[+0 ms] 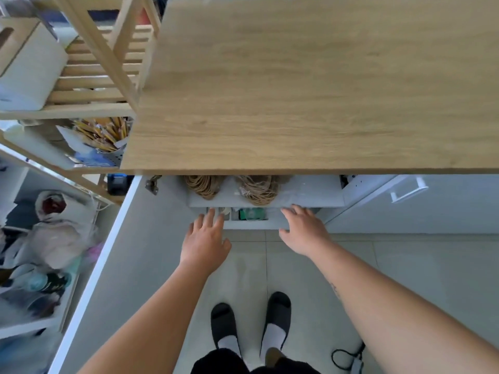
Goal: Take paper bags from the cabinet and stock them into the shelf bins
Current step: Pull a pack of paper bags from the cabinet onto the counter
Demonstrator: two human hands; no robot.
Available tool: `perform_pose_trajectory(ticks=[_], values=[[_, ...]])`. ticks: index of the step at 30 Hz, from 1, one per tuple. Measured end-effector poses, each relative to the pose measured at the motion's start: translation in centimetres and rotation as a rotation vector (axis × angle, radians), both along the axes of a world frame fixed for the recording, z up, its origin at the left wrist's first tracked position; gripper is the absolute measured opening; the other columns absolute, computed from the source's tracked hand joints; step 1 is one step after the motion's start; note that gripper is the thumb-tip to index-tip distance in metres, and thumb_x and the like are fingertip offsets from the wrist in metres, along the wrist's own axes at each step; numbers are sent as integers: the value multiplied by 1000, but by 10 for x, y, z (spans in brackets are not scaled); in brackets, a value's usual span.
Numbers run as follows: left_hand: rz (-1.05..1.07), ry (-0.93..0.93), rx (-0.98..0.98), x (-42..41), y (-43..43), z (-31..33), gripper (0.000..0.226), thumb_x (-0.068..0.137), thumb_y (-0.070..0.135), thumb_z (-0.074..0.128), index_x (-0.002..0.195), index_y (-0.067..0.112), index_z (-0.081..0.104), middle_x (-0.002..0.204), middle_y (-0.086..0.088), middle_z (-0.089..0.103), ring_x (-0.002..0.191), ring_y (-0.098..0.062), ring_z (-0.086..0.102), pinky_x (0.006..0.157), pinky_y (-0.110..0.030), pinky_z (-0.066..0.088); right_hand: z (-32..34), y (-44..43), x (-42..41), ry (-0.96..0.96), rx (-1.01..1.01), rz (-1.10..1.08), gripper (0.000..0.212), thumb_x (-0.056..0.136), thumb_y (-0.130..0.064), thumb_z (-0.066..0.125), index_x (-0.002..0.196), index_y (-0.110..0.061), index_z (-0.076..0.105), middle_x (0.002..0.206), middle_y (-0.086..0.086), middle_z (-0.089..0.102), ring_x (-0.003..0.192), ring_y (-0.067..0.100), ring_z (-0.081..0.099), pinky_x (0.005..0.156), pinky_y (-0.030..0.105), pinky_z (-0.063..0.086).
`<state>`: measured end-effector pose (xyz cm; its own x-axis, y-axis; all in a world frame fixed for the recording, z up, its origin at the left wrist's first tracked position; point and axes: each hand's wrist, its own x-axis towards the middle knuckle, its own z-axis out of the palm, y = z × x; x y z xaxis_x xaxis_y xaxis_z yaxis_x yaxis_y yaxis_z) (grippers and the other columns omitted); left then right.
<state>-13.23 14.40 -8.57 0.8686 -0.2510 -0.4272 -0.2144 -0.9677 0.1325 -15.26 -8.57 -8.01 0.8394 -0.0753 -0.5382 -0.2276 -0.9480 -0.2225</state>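
Note:
Under the wooden countertop the white cabinet stands open. Two bundles of brown paper bags show their twisted cord handles on its upper shelf, one on the left and one on the right. My left hand reaches toward the lower shelf edge with fingers spread, holding nothing. My right hand is also open, its fingertips at the front edge of the upper shelf, just right of the right bundle. The bags' bodies are hidden under the countertop.
The open cabinet door swings out on the left. Beyond it is a wooden slatted shelf with a white bin and a cup of pencils. A closed white door with a handle is at the right. A cable lies on the floor.

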Motion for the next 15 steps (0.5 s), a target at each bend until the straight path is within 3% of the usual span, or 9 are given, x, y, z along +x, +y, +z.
perform_pose_trajectory(ticks=[5, 9, 12, 15], values=[[133, 61, -131, 24, -18, -26, 67, 98, 40, 47, 155, 21, 18, 166, -5, 9, 150, -30, 12, 117, -47, 24, -28, -15, 18, 2, 12, -46, 59, 98, -38, 44, 152, -22, 27, 158, 4, 26, 141, 29, 28, 108, 43, 34], [321, 64, -286, 56, -27, -67, 68, 97, 44, 49, 155, 24, 19, 164, -2, 16, 147, -30, 19, 113, -50, 30, -65, -34, 41, -11, 129, -275, 59, 97, -45, 47, 149, -20, 34, 154, 9, 32, 138, 34, 32, 107, 46, 37], [270, -85, -309, 84, -37, -98, 61, 99, 46, 43, 155, 32, 22, 165, 2, 13, 149, -29, 14, 117, -50, 25, -96, -48, 62, -103, 192, -437, 66, 96, -51, 49, 151, -18, 32, 155, 12, 31, 139, 37, 30, 109, 46, 34], [142, -245, -282, 116, -47, -126, 62, 99, 50, 39, 155, 32, 21, 166, 1, 13, 152, -28, 7, 123, -46, 12, -122, -54, 84, -231, 141, -413, 68, 96, -54, 46, 154, -25, 24, 164, 4, 13, 148, 33, 13, 113, 48, 29]])
